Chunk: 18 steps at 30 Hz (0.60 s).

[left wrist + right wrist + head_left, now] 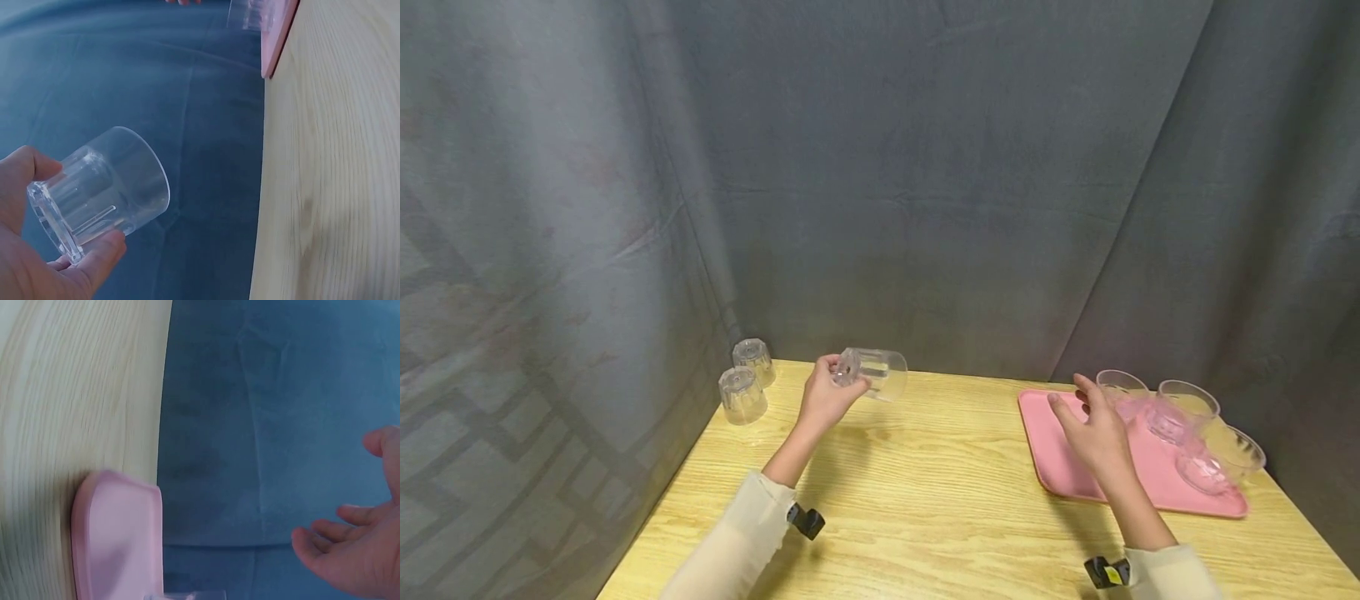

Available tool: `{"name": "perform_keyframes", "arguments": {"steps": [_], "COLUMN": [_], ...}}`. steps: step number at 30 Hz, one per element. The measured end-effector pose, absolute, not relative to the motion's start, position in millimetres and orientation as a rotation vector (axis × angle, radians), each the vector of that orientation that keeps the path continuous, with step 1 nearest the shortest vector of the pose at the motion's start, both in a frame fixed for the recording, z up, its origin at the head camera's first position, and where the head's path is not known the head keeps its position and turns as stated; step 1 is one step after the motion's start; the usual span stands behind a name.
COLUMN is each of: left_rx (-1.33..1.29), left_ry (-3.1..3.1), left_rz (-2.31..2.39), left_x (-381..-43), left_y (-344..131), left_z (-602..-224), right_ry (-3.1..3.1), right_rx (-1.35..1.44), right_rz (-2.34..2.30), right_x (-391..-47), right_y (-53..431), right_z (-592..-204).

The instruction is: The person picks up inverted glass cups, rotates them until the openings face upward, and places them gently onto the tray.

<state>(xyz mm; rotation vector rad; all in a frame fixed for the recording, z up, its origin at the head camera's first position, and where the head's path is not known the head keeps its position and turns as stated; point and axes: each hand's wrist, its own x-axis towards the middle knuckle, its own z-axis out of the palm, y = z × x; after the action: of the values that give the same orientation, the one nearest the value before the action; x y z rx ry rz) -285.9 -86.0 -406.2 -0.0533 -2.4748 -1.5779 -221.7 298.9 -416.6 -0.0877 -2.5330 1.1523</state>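
My left hand (829, 402) grips a clear plastic cup (880, 372) near its base and holds it tilted on its side above the table, mouth toward the right. In the left wrist view the thumb and fingers curl round the thick base of that cup (103, 187). Over the left part of a pink tray (1060, 467) hovers my right hand (1099, 433), its fingers relaxed and nothing in them. Three clear cups stand or lean on the tray's right side: a rear one (1122, 396), a middle one (1183, 412) and a tilted front one (1221, 458).
Two more clear cups, a nearer one (742, 397) and a farther one (754, 360), sit upside down at the table's left edge. The wooden table (925, 517) is bordered by grey curtains (910, 183) at the back and sides.
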Motion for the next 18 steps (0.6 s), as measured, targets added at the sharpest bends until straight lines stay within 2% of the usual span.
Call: {"name": "perform_keyframes", "arguments": {"steps": [18], "left_rx": [-0.121], "left_ry": [-2.368], "left_rz": [-1.759], "left_x": [-259], "left_y": [-62], "left_z": [-402], "right_ry": [-2.492], "right_rx": [0.006], "right_rz": [1.412], "right_x": [-206], "right_y": [267], "right_z": [-409]}}
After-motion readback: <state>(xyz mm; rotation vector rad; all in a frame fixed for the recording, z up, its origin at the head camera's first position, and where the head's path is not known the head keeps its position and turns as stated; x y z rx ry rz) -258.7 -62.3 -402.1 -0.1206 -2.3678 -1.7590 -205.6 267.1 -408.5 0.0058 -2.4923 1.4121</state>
